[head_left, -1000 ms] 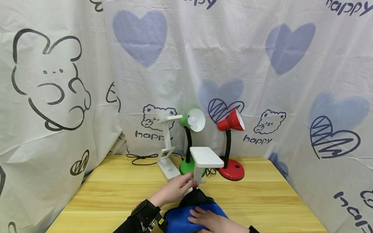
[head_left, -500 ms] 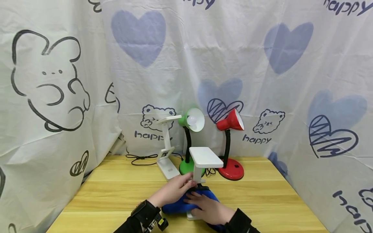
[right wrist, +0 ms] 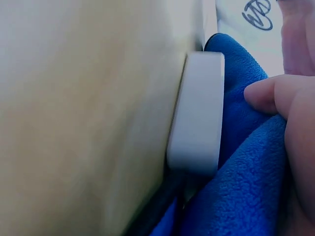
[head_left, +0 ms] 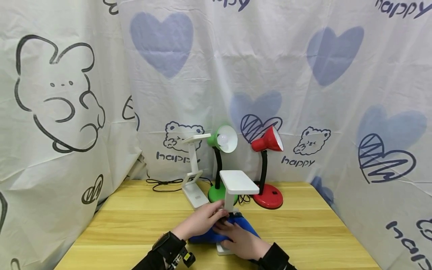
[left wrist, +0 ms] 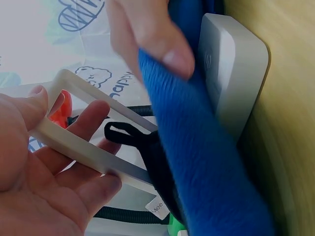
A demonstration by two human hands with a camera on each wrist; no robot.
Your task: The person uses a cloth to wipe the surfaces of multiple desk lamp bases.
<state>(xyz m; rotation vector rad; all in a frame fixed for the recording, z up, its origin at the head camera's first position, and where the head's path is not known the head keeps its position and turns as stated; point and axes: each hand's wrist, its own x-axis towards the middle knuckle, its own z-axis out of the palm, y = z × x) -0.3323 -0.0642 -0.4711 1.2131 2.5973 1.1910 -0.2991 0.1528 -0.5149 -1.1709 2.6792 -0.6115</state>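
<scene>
In the head view, my left hand [head_left: 199, 222] holds the white desk lamp [head_left: 239, 182] low on its stand. The left wrist view shows its thumb and fingers curled round the lamp's open frame [left wrist: 93, 155]. My right hand [head_left: 243, 240] grips a blue fluffy cleaning cloth [head_left: 206, 237] with black edging, bunched over the lamp's white base [right wrist: 197, 110]. In the left wrist view, the right thumb presses on a fold of the cloth [left wrist: 192, 142], which has a black loop [left wrist: 123, 133] and a white tag [left wrist: 157, 207]. Some right fingers are hidden behind the cloth.
Behind the hands stand another white lamp [head_left: 195, 193], a green lamp [head_left: 227, 139] and a red lamp [head_left: 268, 197]. A black cable [head_left: 163, 182] lies at the back left of the wooden table [head_left: 303, 232]. A printed curtain [head_left: 216, 67] hangs behind.
My right hand has moved forward and drawn the blue cloth over the lamp's base; it was spread flatter nearer the front before. The left hand keeps its place on the lamp.
</scene>
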